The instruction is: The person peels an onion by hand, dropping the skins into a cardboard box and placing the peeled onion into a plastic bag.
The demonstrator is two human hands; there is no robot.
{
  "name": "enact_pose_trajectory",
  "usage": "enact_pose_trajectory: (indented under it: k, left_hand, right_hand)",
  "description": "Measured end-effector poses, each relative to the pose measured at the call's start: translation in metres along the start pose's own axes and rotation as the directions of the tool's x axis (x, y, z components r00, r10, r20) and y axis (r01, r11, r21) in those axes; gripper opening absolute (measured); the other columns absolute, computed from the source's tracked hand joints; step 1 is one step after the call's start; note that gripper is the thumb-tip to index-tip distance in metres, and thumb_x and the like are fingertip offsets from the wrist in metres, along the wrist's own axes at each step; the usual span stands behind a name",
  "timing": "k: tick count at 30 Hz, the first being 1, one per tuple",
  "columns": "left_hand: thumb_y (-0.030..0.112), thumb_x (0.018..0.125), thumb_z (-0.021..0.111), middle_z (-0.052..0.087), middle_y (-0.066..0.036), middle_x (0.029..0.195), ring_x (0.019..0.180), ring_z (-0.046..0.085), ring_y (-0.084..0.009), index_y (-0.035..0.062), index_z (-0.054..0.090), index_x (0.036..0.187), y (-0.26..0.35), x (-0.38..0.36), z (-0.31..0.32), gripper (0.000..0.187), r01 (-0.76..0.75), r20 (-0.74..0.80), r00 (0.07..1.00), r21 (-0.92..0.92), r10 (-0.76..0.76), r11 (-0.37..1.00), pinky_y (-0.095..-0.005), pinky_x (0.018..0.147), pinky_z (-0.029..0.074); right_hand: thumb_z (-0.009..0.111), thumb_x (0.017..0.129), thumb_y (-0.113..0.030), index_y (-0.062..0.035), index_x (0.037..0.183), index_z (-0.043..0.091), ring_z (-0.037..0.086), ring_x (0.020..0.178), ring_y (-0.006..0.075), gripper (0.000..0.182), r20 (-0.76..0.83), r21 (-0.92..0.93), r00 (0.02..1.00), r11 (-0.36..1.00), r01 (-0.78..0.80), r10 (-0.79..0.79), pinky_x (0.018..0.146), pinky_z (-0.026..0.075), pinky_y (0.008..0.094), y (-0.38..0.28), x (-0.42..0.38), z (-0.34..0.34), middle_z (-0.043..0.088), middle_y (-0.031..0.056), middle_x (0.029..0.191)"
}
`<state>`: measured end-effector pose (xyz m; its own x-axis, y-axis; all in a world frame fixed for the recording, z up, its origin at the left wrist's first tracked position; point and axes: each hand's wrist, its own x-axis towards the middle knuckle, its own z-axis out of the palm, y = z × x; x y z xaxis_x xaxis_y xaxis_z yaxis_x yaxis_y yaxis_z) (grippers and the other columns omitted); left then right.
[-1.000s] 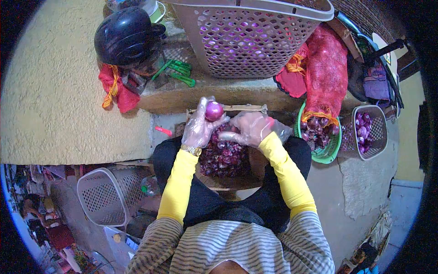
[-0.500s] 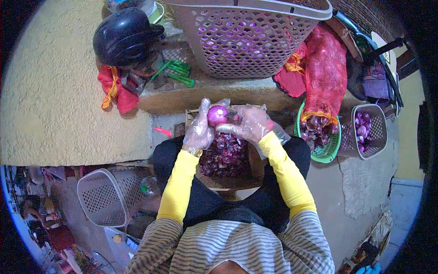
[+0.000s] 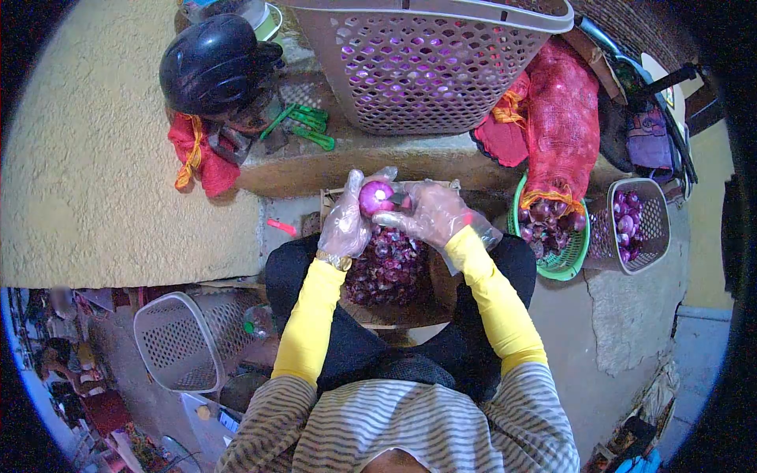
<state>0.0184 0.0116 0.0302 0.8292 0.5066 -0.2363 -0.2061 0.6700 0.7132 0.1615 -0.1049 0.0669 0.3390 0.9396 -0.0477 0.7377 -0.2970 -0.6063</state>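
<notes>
Gloved in clear plastic, my left hand (image 3: pixel 348 217) wraps round a red onion (image 3: pixel 376 198) whose pale cut end faces up. My right hand (image 3: pixel 432 211), in the same kind of glove, is closed on a small knife (image 3: pixel 399 200). The knife's dark blade shows at the onion's right side; most of its handle is hidden in my fingers, with a bit of red by the palm. Below both hands, between my knees, a box (image 3: pixel 445 293) holds a heap of purple onion skins (image 3: pixel 386 272).
A tall perforated basket (image 3: pixel 441 79) of onions stands on the ledge ahead. To the right, a red mesh sack (image 3: pixel 561 118) spills onions into a green basket (image 3: pixel 564 264), beside a grey basket (image 3: pixel 661 236) of onions. A black helmet (image 3: pixel 209 67) and green-handled tools (image 3: pixel 311 126) lie left.
Both hands stay in nearly the same place. The onion has turned slightly in my left hand, and the knife remains at its right side.
</notes>
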Motion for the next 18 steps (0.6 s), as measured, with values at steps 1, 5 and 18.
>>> enact_pose_trajectory:
  k: [1,5,18]
  left_hand:
    - [0.051,0.105,0.037,0.055,-0.017,0.140,0.125,0.056,-0.0271,-0.0021,0.058,0.132,-0.001,0.001,-0.001,0.063,0.005,0.005,1.000,-0.017,-0.005,1.000,-0.0403,0.110,0.043]
    - [0.051,0.105,0.039,0.055,-0.017,0.142,0.129,0.054,-0.0279,-0.0022,0.058,0.132,0.000,0.001,-0.002,0.062,0.015,0.013,1.000,-0.028,-0.015,0.999,-0.0412,0.112,0.040]
    - [0.053,0.105,0.037,0.058,-0.016,0.138,0.123,0.058,-0.0274,0.0013,0.063,0.122,0.002,-0.001,0.002,0.061,-0.025,0.005,1.000,0.055,0.024,0.998,-0.0414,0.110,0.043]
  right_hand:
    - [0.067,0.071,-0.079,-0.0037,0.085,0.074,0.069,0.075,0.0389,0.077,0.000,0.000,1.000,1.000,0.000,0.000,0.072,0.054,0.0494,-0.004,-0.001,-0.004,0.071,0.0210,0.079]
    - [0.063,0.078,-0.075,-0.0023,0.080,0.073,0.068,0.074,0.0405,0.073,0.024,0.105,1.000,0.994,0.013,-0.016,0.070,0.052,0.0503,-0.005,-0.003,-0.006,0.068,0.0229,0.075]
    - [0.054,0.088,-0.070,-0.0069,0.102,0.071,0.067,0.077,0.0427,0.067,0.212,0.129,0.977,0.991,-0.036,0.008,0.073,0.052,0.0503,-0.005,0.000,-0.006,0.068,0.0238,0.078]
